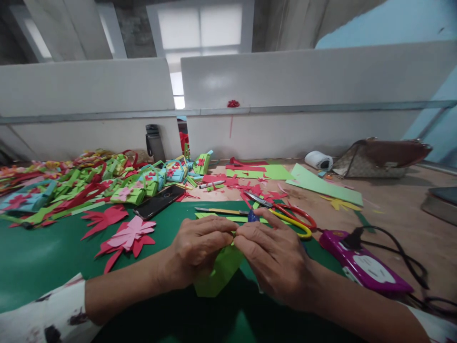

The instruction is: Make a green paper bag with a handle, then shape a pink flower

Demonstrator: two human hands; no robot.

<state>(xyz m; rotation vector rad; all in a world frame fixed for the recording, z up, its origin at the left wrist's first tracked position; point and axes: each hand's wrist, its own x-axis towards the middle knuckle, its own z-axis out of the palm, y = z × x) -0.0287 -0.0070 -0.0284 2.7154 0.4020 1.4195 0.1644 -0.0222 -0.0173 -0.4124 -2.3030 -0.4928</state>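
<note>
Both hands meet over the green mat (171, 309), pinching the top edge of a lime-green paper piece (219, 274). My left hand (200, 247) grips it from the left, fingers closed. My right hand (273, 257) presses on the same edge from the right, its index finger raised over a dark blue object (253, 216) that I cannot make out. The paper hangs below the fingers and looks folded; its upper part is hidden. Just beyond lie scissors (305, 231) with red and yellow handles and a yellow craft knife (221, 211).
A heap of small paper bags (124, 193) covers the left. Pink and red paper flowers (132, 233) and a phone (159, 202) lie nearer. On the right sit a purple power strip (367, 264) with cables and a handbag (382, 159). A bottle (154, 143) stands behind.
</note>
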